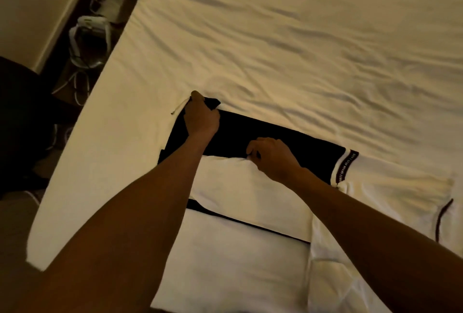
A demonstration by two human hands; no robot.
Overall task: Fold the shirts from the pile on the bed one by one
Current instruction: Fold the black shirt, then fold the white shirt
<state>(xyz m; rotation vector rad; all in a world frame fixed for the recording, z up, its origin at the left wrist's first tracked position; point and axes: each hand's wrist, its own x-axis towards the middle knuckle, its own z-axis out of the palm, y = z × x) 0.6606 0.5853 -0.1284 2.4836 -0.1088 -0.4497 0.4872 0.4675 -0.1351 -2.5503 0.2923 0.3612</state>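
— Two forearms [120,225] come in from 6 o'clock over folded white cloth [238,262]. Where is the shirt?
— The black shirt [275,137] lies flat on the bed [300,37], just past that cloth toward 12 o'clock. Its lettered striped band [347,165] is at the 3 o'clock end.
— And each grip?
— The left grip [201,117] is curled tight round the shirt's corner at 10 o'clock. The right grip [273,157] pinches the shirt's near edge with bent fingers, where black meets white.
— Anything else?
— Pale clutter and cords [87,44] lie on the floor at 10 o'clock, beside the bed.
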